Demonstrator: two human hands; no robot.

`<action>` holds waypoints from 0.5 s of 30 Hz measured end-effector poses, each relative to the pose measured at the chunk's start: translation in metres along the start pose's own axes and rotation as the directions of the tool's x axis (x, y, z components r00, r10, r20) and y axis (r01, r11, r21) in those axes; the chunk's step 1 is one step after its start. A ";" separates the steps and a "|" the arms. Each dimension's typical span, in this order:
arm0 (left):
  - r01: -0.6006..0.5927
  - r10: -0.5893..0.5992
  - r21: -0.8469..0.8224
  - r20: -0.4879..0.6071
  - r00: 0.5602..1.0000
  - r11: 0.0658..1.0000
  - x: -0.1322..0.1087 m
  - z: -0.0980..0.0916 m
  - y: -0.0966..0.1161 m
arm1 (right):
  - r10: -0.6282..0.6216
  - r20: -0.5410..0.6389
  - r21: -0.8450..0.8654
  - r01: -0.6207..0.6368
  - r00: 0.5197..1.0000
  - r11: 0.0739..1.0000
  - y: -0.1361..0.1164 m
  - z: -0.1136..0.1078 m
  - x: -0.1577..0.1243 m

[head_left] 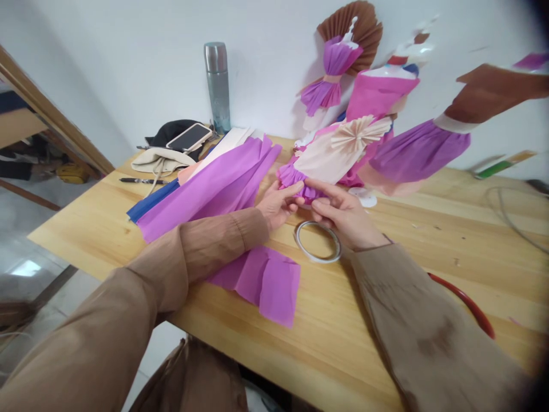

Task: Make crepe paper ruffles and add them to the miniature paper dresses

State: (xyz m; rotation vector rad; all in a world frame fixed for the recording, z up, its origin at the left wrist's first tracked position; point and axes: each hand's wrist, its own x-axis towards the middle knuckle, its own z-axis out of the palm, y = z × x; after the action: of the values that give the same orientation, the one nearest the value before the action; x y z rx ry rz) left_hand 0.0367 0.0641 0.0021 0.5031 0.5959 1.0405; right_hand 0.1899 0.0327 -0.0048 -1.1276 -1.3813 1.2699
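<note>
A paper doll dress in cream and pink lies on the wooden table, with a purple ruffled hem at its near end. My left hand and my right hand meet at that hem, fingers pinched on the purple ruffle. A roll of thin tape lies just under my right hand. Sheets of purple crepe paper spread to the left, and a smaller pleated piece lies under my left forearm.
More paper dolls lean on the wall behind, one in a wide purple skirt. A steel flask, a phone on a bag, a pen, a red-handled tool and a cable also sit here.
</note>
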 end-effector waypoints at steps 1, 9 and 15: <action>0.002 -0.002 -0.003 -0.001 1.000 1.000 0.000 0.000 0.000 | -0.003 0.004 0.002 0.003 1.000 1.000 0.001 0.000 0.000; 0.085 -0.084 0.026 -0.052 0.995 0.996 0.005 0.002 0.000 | -0.030 0.026 -0.053 0.031 0.999 0.998 0.001 0.003 0.000; 0.079 -0.078 0.029 -0.026 0.997 0.996 0.006 0.002 0.000 | -0.014 -0.003 -0.130 0.013 1.000 0.991 0.003 0.001 0.001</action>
State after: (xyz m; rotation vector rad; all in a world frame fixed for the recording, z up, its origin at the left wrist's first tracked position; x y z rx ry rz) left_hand 0.0404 0.0696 0.0028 0.4900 0.6491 0.9653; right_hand 0.1887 0.0332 -0.0080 -1.2062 -1.4833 1.1812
